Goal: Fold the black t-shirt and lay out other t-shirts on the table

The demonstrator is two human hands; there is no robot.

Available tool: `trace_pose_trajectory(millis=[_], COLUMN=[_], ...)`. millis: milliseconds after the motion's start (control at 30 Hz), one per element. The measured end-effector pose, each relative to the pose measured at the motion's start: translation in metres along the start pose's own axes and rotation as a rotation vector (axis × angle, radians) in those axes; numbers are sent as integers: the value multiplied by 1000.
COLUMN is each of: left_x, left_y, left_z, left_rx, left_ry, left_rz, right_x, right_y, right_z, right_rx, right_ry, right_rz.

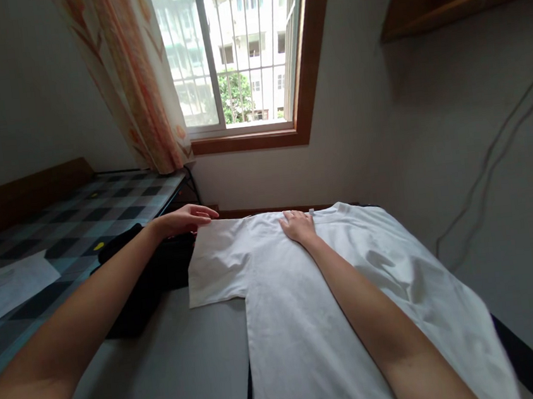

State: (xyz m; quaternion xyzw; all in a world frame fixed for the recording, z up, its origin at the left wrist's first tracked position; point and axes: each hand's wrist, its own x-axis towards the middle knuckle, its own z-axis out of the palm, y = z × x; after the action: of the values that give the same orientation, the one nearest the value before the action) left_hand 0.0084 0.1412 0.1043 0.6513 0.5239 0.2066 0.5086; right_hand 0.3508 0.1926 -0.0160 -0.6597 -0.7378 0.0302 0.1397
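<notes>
A white T-shirt [284, 324] lies spread on a grey-white surface, its short sleeve [220, 261] pointing left. At the far corner of that sleeve is my left hand [188, 219], fingers stretched out along the cloth's edge and thumb low beside them. I see no cloth clearly gripped there. My right hand [299, 225] rests flat and open on the shirt near the collar, close to a small pale tag [311, 212]. The fabric to the right of my right forearm is loose and wrinkled.
Black cloth [137, 302] lies under and beside my left forearm. Left of it, a checked bed surface [119, 205] carries a paper sheet [11, 286]. A curtain [139, 79] hangs beside the barred window [242, 56]. A wooden shelf [461, 14] and a cable [486, 163] are on the right.
</notes>
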Motion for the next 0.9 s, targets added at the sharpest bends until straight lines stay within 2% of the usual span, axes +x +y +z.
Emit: trace_pose_trajectory(millis=[100, 200, 267, 367, 433, 467, 500, 533, 600, 633, 700, 767, 833, 900], left_x=[-10, -11, -10, -6, -1, 3, 8, 13, 26, 34, 48, 59, 66, 69], left_y=[9, 3, -3, -7, -5, -3, -1, 1, 3, 2, -1, -7, -13, -18], left_z=[-5, -11, -13, -2, 20, 35, 54, 74, 116, 137, 172, 194, 205, 207], left_rx=[101, 286, 469, 866, 1095, 1156, 1170, 1150, 1049, 986, 925, 918, 931, 945], left_ry=[-79, -93, 30, 395, 636, 710, 721, 685, 488, 420, 345, 384, 450, 484], left_rz=[-101, -188, -198, -189, -71, 39, 143, 233, 395, 431, 436, 419, 359, 271], right_x=[0, 0, 0, -1, -2, -2, -2, -2, -2, -1, 1, 4, 7, 9], right_y=[0, 0, 0, 0, -1, -1, -1, -1, -1, 0, 3, 7, 10, 12], right_z=[0, 0, 0, 0, 0, 0, 0, 0, 0, -1, -2, -3, -4, -4], right_rx=[2, 5, 8, 13, 13, 14, 16, 21, 35, 47, 90, 167, 256, 314], right_ry=[0, 13, 17, 24, 28, 31, 34, 36, 37, 35, 31, 38, 56, 74], right_rz=[0, -1, -1, 0, 2, 2, 1, -2, -6, -8, 6, 47, 95, 123])
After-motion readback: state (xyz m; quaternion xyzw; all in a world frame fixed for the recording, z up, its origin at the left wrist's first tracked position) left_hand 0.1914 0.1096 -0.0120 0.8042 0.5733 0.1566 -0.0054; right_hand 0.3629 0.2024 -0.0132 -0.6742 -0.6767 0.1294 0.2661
